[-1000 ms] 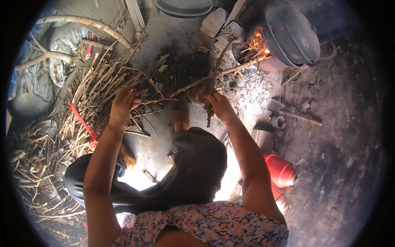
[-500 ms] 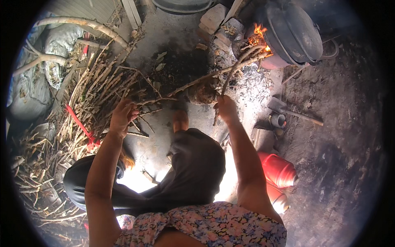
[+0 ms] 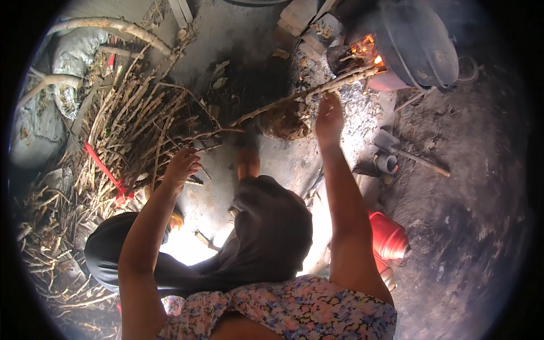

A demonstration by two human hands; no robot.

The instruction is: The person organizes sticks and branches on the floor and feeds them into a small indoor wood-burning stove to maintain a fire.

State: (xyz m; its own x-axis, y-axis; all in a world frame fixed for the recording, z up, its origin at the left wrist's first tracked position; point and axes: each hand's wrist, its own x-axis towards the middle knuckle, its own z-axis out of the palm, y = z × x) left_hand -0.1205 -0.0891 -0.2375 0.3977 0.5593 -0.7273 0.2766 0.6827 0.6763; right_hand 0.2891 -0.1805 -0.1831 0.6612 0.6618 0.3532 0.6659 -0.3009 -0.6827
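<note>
My left hand [image 3: 182,166] is open, its fingers loosely bent and apart, beside thin twigs at the right side of the firewood pile [image 3: 122,133]. My right hand [image 3: 330,118] is raised just below a long stick [image 3: 283,106]; its fingertips are blurred, so I cannot tell whether they grip anything. That stick slants from the floor in the middle up to the fire [image 3: 365,48] at the back right. A large dark, lidded pot [image 3: 419,45] stands over the flames. Pale ash [image 3: 354,113] lies to the right of my right hand.
A small shovel [image 3: 416,154] and a grey metal cup [image 3: 387,164] are on the ground at right. A red flask-like container [image 3: 388,235] lies nearer me. Thick branches [image 3: 113,24] and grey plastic bags [image 3: 42,133] are at left. Bricks [image 3: 298,16] sit beside the fire.
My right hand has moved up toward the fire, and the thicker stick it held no longer shows below it. My left hand has shifted slightly right and down.
</note>
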